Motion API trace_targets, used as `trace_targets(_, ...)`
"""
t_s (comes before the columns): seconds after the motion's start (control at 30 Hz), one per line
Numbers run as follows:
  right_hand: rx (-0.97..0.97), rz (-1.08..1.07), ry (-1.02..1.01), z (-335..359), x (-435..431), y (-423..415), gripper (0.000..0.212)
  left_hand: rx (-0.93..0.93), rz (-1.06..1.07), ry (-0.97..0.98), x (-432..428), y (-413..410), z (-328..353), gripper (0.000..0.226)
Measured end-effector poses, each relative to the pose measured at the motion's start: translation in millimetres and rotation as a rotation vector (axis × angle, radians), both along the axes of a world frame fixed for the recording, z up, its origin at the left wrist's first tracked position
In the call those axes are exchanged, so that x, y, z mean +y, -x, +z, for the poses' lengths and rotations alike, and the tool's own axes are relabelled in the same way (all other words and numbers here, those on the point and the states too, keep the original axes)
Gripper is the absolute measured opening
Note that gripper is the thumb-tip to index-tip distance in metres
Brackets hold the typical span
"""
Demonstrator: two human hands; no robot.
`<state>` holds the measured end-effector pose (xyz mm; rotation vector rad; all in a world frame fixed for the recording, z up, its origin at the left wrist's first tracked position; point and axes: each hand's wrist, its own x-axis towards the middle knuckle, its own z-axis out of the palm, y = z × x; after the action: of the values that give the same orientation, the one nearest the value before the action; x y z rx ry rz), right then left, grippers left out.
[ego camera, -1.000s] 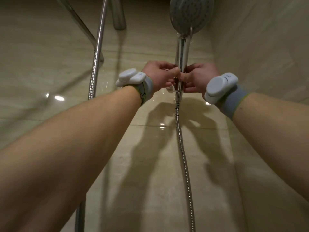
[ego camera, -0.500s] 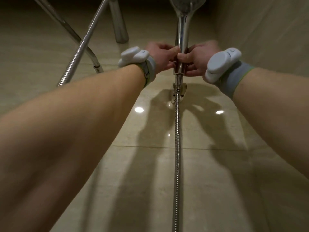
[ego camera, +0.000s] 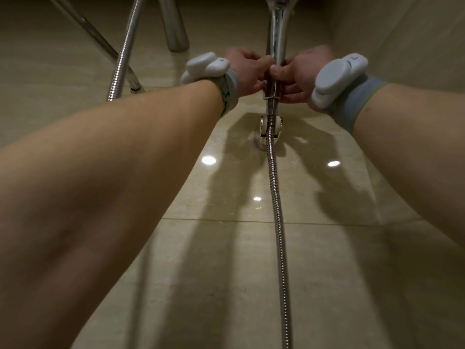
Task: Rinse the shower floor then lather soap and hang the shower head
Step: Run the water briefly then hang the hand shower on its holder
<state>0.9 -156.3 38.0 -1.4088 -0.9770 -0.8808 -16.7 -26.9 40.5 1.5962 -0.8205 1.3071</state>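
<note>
While a slanted chrome bar (ego camera: pixel 100 39), a ribbed metal hose (ego camera: pixel 123 54) and a thick chrome pipe (ego camera: pixel 173 23) cross the upper left of the glossy beige tiled wall (ego camera: pixel 352 260), both bare forearms reach forward to the middle of the view. The left wrist carries a white plastic device on a grey band (ego camera: pixel 205 68). Beyond it the left hand (ego camera: pixel 247 71) closes round the chrome handle of the shower head (ego camera: pixel 276 44) from the left, fingers curled and thumb tip pressed on its front. The right hand (ego camera: pixel 299 76) grips the same handle from the other side at the same height, thumb meeting the left thumb, lower fingers pinching near the nut at its base. The spray face is cut off by the top edge. The handle stands upright, its tapered end just above the chrome wall bracket (ego camera: pixel 263 124); whether they touch cannot be told. A ribbed silver hose (ego camera: pixel 276 197) runs down from the handle through the bracket. The right wrist bears a matching white device on a grey sleeve (ego camera: pixel 338 80).
</note>
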Motion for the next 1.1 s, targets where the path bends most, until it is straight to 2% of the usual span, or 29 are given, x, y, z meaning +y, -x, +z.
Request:
trace_targets(0.1,0.025,0.010,0.008,2.5,1.0,0.6,0.006,0.003,-0.005,0.010,-1.4,-0.8,1.6,0.024)
trace_targets(0.27,0.079,0.007,0.077,7.0,1.9,-5.6,0.010,0.011,-0.012,0.027,1.4,-8.9,6.2,0.030)
trace_targets(0.43,0.084,0.046,0.097,9.9,-2.6,-14.6,0.008,-0.011,0.052,0.013,2.9,-16.5,9.8,0.023)
trace_targets(0.6,0.139,0.011,0.209,0.5,0.3,-31.8,0.014,0.008,0.064,0.027,4.5,-36.4,1.3,0.020)
trace_targets(0.83,0.096,0.021,0.153,-4.6,-1.0,-35.0,0.014,-0.003,0.007,0.043,9.8,-42.1,-7.8,0.013)
trace_targets(0.97,0.044,-0.059,0.103,-10.4,1.9,-31.6,0.035,-0.012,0.011,0.055,9.2,-43.8,-13.8,0.012)
trace_targets(1.1,0.068,-0.064,0.049,-16.4,1.9,-24.9,0.032,-0.005,0.025,0.049,8.3,-43.4,-17.8,0.012)
